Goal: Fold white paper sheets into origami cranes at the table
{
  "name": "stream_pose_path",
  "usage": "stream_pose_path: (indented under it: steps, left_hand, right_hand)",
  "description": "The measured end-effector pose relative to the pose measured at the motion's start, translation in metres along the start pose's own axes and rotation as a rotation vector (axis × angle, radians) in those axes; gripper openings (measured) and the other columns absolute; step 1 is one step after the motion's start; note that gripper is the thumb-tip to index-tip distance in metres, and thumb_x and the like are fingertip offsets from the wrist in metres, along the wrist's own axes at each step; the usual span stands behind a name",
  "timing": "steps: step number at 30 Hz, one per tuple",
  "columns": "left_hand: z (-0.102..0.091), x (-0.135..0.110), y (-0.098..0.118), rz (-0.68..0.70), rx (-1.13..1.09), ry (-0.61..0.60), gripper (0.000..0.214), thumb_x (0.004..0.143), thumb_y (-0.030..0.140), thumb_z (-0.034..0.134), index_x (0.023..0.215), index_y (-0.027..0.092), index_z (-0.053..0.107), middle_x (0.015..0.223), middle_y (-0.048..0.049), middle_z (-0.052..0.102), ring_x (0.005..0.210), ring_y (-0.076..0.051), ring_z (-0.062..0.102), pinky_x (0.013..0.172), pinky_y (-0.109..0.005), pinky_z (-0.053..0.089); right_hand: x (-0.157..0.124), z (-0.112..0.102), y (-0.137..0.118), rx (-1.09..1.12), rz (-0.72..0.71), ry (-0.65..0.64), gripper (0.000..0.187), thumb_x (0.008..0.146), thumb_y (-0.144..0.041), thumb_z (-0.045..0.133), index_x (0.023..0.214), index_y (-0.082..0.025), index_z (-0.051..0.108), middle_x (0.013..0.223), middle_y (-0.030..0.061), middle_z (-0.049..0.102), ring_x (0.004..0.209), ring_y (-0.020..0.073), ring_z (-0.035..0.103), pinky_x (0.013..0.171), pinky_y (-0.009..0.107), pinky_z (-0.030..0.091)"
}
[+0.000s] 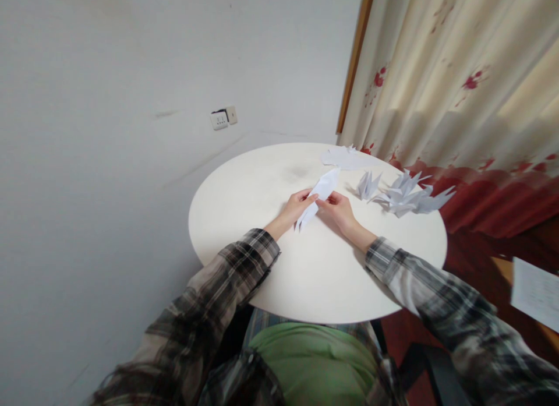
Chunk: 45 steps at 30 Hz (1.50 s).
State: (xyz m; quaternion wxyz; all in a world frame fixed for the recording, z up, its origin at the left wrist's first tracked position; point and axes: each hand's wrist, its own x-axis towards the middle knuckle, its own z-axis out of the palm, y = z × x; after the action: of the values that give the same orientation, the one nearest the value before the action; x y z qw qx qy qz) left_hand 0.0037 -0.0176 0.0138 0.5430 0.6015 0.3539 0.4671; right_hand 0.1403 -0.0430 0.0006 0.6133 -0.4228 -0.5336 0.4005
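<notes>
Between my two hands is a white piece of folded paper [325, 185], long and narrow, slanting from upper right to lower left. Its lower end splits into narrow points. My left hand [299, 204] pinches its left side, thumb on top. On the right side, my right hand [336, 207] grips the paper's edge between thumb and curled fingers. Both hands are just above the round white table [323, 278]. To the right of them stands a folded paper crane [368, 186], beside a cluster of several more white paper cranes [402, 195].
Flat white paper sheets [347, 158] lie at the table's far edge, with a small folded piece on top. A wall with a socket [219, 120] borders the left. Patterned curtains [458, 91] hang at right. A printed sheet [535, 292] lies on a wooden surface lower right.
</notes>
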Motion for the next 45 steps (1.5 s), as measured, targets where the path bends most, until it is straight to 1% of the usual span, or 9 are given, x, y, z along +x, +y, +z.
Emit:
stream_pose_path:
  steps: [5, 11, 17, 24, 33, 37, 41, 43, 45]
  left_hand:
    - [0.0, -0.001, 0.0, -0.006, -0.003, -0.033, 0.035, 0.071, 0.035, 0.067, 0.098, 0.012, 0.068, 0.087, -0.0041, 0.069, 0.073, -0.013, 0.056, 0.065, -0.023, 0.04]
    - [-0.001, 0.0, -0.002, 0.012, 0.009, -0.06, 0.04, 0.069, 0.035, 0.067, 0.101, 0.011, 0.067, 0.093, -0.0055, 0.069, 0.078, -0.014, 0.057, 0.07, -0.024, 0.041]
    - [0.0, 0.001, -0.002, 0.013, 0.026, -0.082, 0.043, 0.069, 0.034, 0.068, 0.104, 0.011, 0.066, 0.097, -0.0067, 0.069, 0.082, -0.015, 0.057, 0.072, -0.024, 0.042]
    - [-0.001, 0.002, -0.004, 0.023, 0.041, -0.082, 0.042, 0.069, 0.034, 0.067, 0.104, 0.011, 0.066, 0.094, -0.0063, 0.069, 0.078, -0.014, 0.056, 0.069, -0.024, 0.041]
    - [-0.003, 0.005, -0.009, 0.004, 0.008, -0.056, 0.04, 0.072, 0.035, 0.067, 0.105, 0.012, 0.067, 0.091, -0.0045, 0.069, 0.075, -0.013, 0.056, 0.067, -0.023, 0.04]
    - [-0.002, 0.004, -0.009, -0.008, -0.039, -0.056, 0.038, 0.073, 0.039, 0.066, 0.101, 0.013, 0.068, 0.09, -0.0049, 0.07, 0.076, -0.013, 0.057, 0.069, -0.024, 0.04]
    - [-0.003, 0.004, -0.01, -0.02, -0.082, -0.049, 0.038, 0.073, 0.043, 0.066, 0.095, 0.012, 0.069, 0.084, -0.0046, 0.069, 0.072, -0.013, 0.056, 0.066, -0.024, 0.04]
    - [-0.003, 0.004, -0.01, -0.015, -0.101, -0.04, 0.038, 0.072, 0.044, 0.066, 0.092, 0.012, 0.068, 0.084, -0.0046, 0.069, 0.073, -0.014, 0.057, 0.067, -0.024, 0.041]
    - [-0.003, 0.004, -0.011, -0.008, -0.114, -0.028, 0.037, 0.072, 0.044, 0.066, 0.09, 0.013, 0.068, 0.085, -0.0045, 0.069, 0.076, -0.014, 0.057, 0.07, -0.025, 0.042]
  right_hand:
    - [0.001, -0.001, 0.001, 0.024, -0.004, 0.046, 0.024, 0.06, -0.033, 0.073, 0.077, -0.017, 0.066, 0.071, -0.0002, 0.066, 0.062, 0.0124, 0.054, 0.066, 0.029, 0.043]
    - [0.001, 0.001, -0.004, 0.066, 0.021, 0.099, 0.028, 0.054, -0.03, 0.075, 0.076, -0.018, 0.062, 0.073, 0.0002, 0.067, 0.064, 0.0128, 0.055, 0.065, 0.029, 0.044]
    - [0.0, 0.002, -0.007, 0.073, 0.004, 0.102, 0.033, 0.054, -0.026, 0.072, 0.084, -0.019, 0.061, 0.087, 0.0033, 0.07, 0.079, 0.0172, 0.061, 0.076, 0.032, 0.048]
    - [0.0, 0.002, -0.006, 0.121, 0.019, 0.097, 0.033, 0.053, -0.023, 0.073, 0.084, -0.018, 0.062, 0.084, 0.0024, 0.069, 0.076, 0.0155, 0.06, 0.072, 0.03, 0.047]
    - [0.0, 0.002, -0.008, 0.087, 0.03, 0.081, 0.031, 0.055, -0.028, 0.075, 0.081, -0.019, 0.06, 0.077, 0.0002, 0.066, 0.066, 0.0126, 0.056, 0.064, 0.028, 0.044]
    - [0.002, 0.001, -0.003, 0.041, 0.01, 0.121, 0.031, 0.054, -0.029, 0.075, 0.077, -0.02, 0.055, 0.065, -0.0056, 0.056, 0.059, 0.0098, 0.049, 0.06, 0.026, 0.042]
    - [0.003, 0.0, 0.003, 0.015, 0.053, 0.178, 0.039, 0.053, -0.031, 0.076, 0.081, -0.021, 0.051, 0.071, -0.0048, 0.055, 0.063, 0.0107, 0.053, 0.062, 0.027, 0.043]
    - [0.002, -0.001, 0.003, 0.01, 0.085, 0.168, 0.041, 0.054, -0.034, 0.076, 0.082, -0.021, 0.05, 0.075, -0.0031, 0.056, 0.067, 0.0114, 0.055, 0.064, 0.027, 0.044]
    - [0.001, -0.001, 0.002, 0.003, 0.11, 0.122, 0.039, 0.056, -0.038, 0.075, 0.081, -0.021, 0.05, 0.075, -0.0024, 0.057, 0.067, 0.012, 0.055, 0.064, 0.027, 0.043]
